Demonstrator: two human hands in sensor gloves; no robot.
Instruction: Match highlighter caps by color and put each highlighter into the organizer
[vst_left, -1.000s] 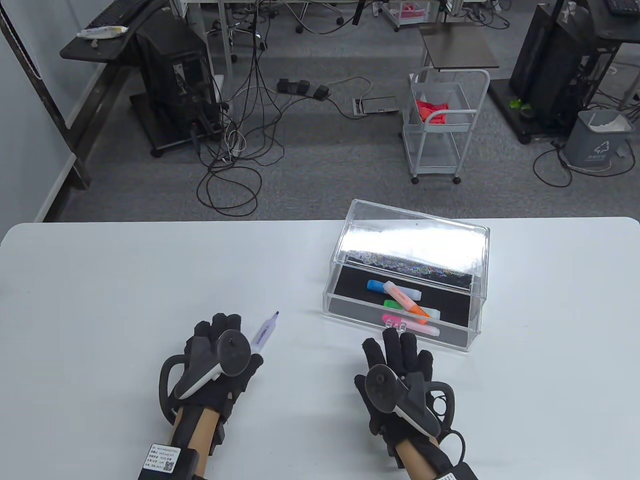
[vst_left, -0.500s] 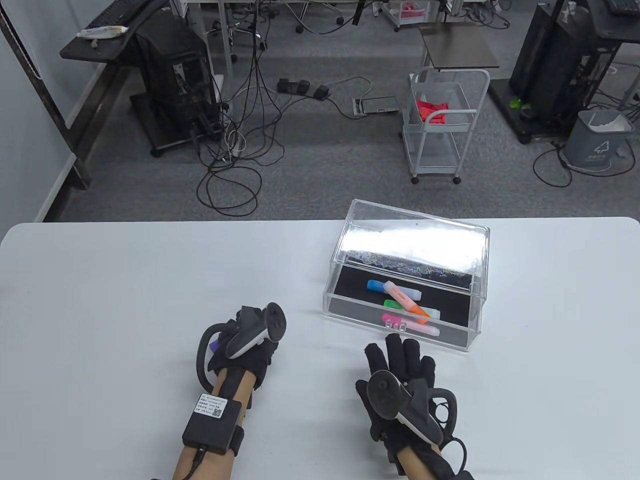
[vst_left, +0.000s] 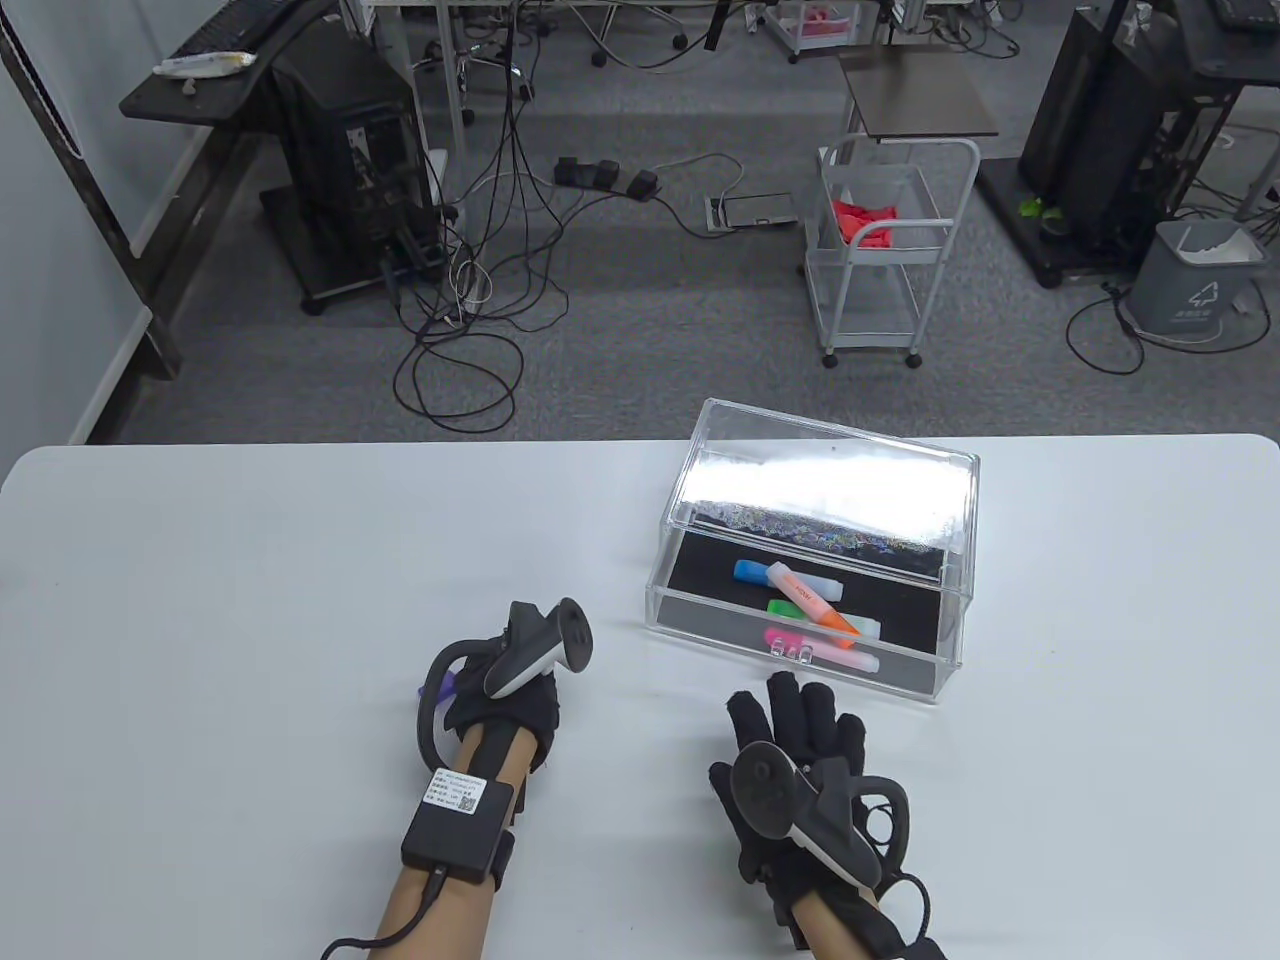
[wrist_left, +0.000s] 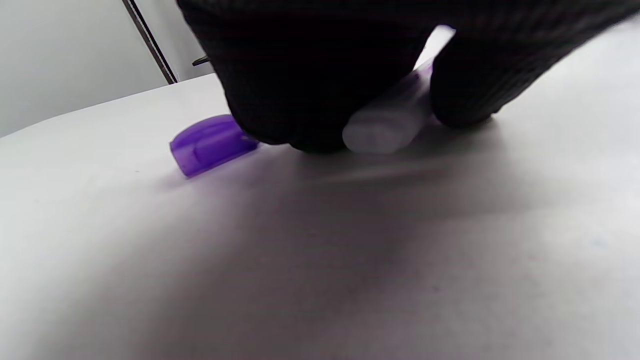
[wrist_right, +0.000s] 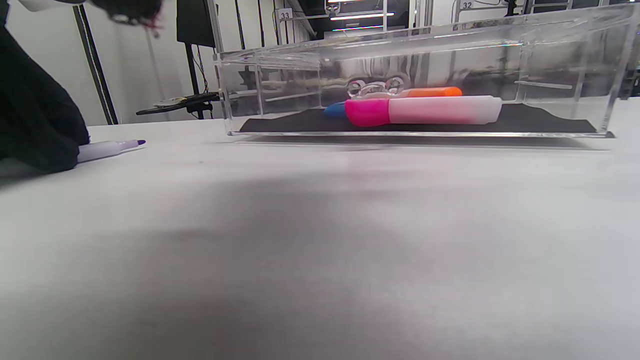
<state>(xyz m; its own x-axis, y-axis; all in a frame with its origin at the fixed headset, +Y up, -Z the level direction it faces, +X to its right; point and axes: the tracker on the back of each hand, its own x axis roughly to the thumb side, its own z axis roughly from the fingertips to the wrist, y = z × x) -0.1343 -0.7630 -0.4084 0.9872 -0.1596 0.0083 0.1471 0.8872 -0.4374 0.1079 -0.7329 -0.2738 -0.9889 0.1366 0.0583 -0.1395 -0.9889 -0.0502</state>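
The uncapped purple highlighter (wrist_left: 385, 120) lies on the white table, its pale barrel pinched between the fingers and thumb of my left hand (vst_left: 500, 700). Its purple tip (wrist_right: 107, 146) pokes out past the glove in the right wrist view. The loose purple cap (wrist_left: 210, 142) lies on the table just left of that hand, showing as a purple sliver (vst_left: 437, 686) in the table view. My right hand (vst_left: 800, 730) lies flat with straight fingers, holding nothing, just in front of the clear organizer (vst_left: 690, 625). Inside lie capped blue (vst_left: 750, 571), orange (vst_left: 810, 598), green (vst_left: 790, 608) and pink (wrist_right: 425, 111) highlighters.
The organizer's clear lid (vst_left: 830, 480) stands propped open at the back of the box. Its front wall (wrist_right: 415, 75) rises between my right hand and the highlighters. Beyond the table's far edge stand a white cart (vst_left: 885, 250) and cables on the floor.
My left hand has rolled onto its side and moved right and forward over the purple highlighter, now pinching its barrel. The right hand has barely shifted.
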